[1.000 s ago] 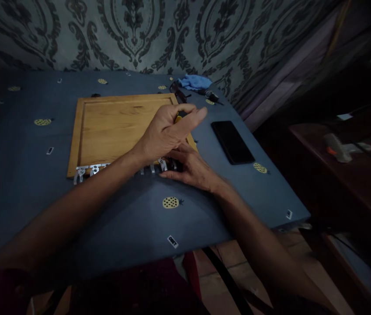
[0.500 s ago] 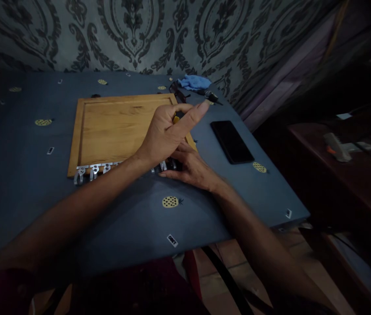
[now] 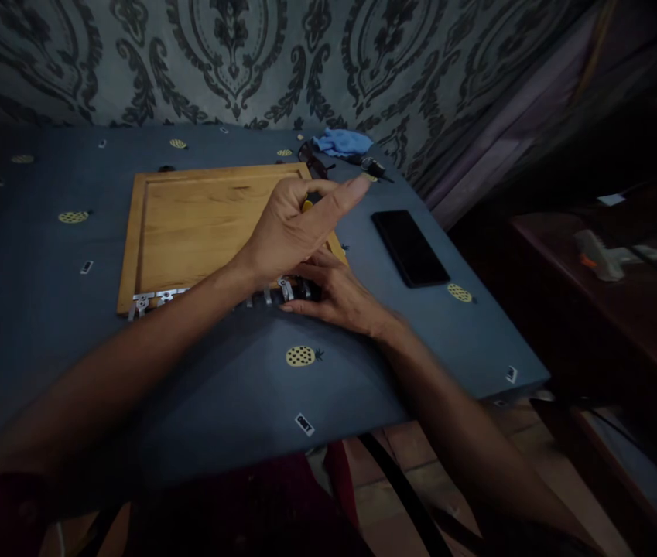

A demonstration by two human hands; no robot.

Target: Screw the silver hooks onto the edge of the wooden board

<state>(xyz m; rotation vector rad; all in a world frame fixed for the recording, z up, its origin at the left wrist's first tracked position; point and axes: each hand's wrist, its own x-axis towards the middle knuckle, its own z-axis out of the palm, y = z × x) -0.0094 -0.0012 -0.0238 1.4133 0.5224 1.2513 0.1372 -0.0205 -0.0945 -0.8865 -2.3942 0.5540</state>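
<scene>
My left hand (image 3: 299,220) is closed around a yellow-and-black handle (image 3: 308,204), apparently a screwdriver's, most of which the fingers hide. Its thumb stretches up to the right. Just below, my right hand (image 3: 337,290) curls its thumb and fingers around the right end of a metal hook rail (image 3: 165,295). This rail with several silver hooks runs along the near edge of a framed wooden board (image 3: 200,224). My left forearm covers the middle of the rail. The tool's tip is hidden behind my hands.
A black phone (image 3: 410,247) lies right of the board. Sunglasses (image 3: 313,161), a blue cloth (image 3: 343,142) and keys (image 3: 371,165) lie behind it. The blue tablecloth (image 3: 217,402) has pineapple prints. A glue-gun-like object (image 3: 598,255) rests on a dark red surface at right.
My left hand and forearm have shifted slightly, with the handle now less visible. The rail's hooks sit at a slightly different angle. My right hand stays at the rail's end.
</scene>
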